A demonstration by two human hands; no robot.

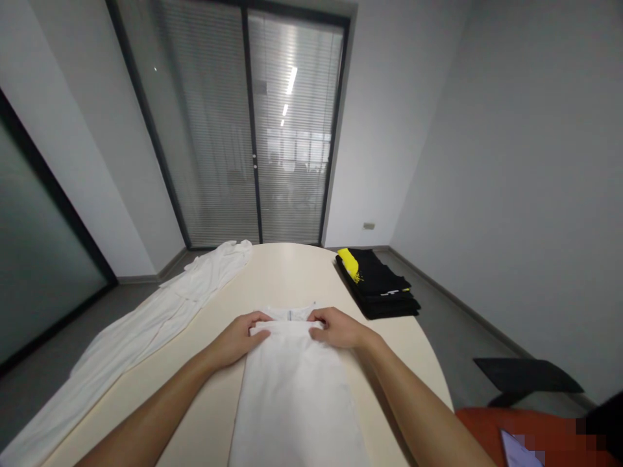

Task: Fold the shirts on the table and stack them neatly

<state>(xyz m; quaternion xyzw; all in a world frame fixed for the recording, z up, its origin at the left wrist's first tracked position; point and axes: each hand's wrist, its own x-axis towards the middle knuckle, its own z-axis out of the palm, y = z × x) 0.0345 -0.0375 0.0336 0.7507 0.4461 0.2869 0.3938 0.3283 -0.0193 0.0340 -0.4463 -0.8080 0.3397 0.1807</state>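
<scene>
A white garment (296,395) lies in a long narrow strip on the cream table (282,263), running from the near edge toward the middle. Its far end shows a folded edge, with the neckline and a small label just beyond. My left hand (246,334) pinches the left corner of that edge between thumb and fingers. At the right corner, my right hand (335,327) grips the cloth in the same way. Both hands rest low on the tabletop, a short distance apart.
More white cloth (160,318) is spread along the table's left side. A stack of folded black garments (379,285), the top one with a yellow print, sits at the right edge. An orange chair (479,428) with a dark armrest stands at the lower right.
</scene>
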